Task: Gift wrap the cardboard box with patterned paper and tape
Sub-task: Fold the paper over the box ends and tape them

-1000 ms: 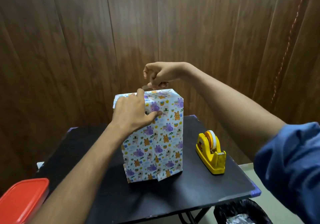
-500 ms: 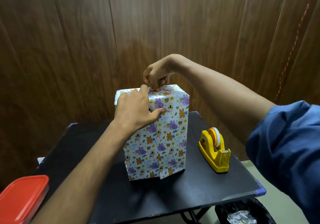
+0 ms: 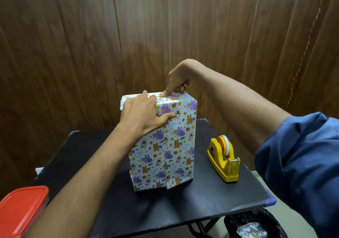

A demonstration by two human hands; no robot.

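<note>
The box stands upright in the middle of the black table, covered in white paper printed with purple and orange animals. A vertical seam runs down its front face. My left hand lies spread over the box's top left corner, fingers over the top edge and thumb against the front. My right hand reaches over from the right, its fingers curled and its thumb pressing down on the top face. Whether a piece of tape lies under that thumb is not visible. A yellow tape dispenser sits to the right of the box.
A red plastic lid shows at the lower left, beside the table. A black bin with paper scraps stands below the table's right front corner. Wood panelling forms the wall behind.
My right hand has come down from above the box and now presses on its top face. My left hand stays on the top left corner.
</note>
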